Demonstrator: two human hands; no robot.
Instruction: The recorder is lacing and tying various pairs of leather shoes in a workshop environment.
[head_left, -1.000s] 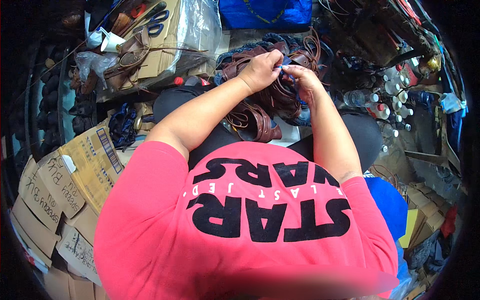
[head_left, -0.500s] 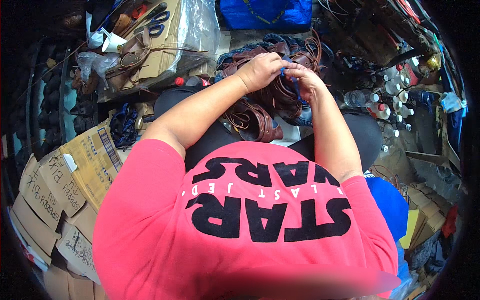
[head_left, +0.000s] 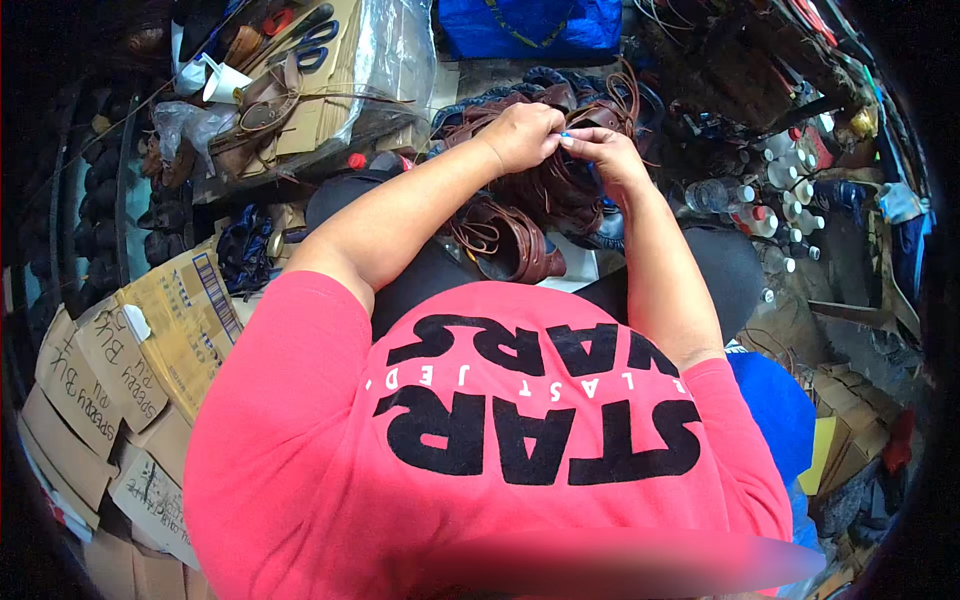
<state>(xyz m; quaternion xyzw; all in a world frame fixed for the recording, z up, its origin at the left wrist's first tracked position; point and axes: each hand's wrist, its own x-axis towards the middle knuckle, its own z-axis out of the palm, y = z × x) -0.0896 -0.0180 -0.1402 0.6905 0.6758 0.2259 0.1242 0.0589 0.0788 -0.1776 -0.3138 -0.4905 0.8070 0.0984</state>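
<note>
Above a pile of brown leather shoe uppers (head_left: 560,205) with thin laces, my two hands meet fingertip to fingertip. My left hand (head_left: 525,136) is closed in a pinch, knuckles up. My right hand (head_left: 608,155) pinches with thumb and forefinger right beside it. Between the fingertips shows a small bit of a thin blue strip (head_left: 565,136); more blue shows below my right palm. What exactly the strip is fixed to is hidden by my hands. Nearer to me lies one brown leather upper (head_left: 525,255), its lace looped loosely on top.
Flattened cardboard (head_left: 150,360) is stacked at the left. Scissors (head_left: 316,47) and a white cup (head_left: 226,82) rest on cardboard at the far left. Several plastic bottles (head_left: 720,195) stand at the right. A blue bag (head_left: 530,30) sits at the far side.
My hands have drawn closer together at the fingertips, and the right one has turned slightly. Less of the blue strip shows between them now.
</note>
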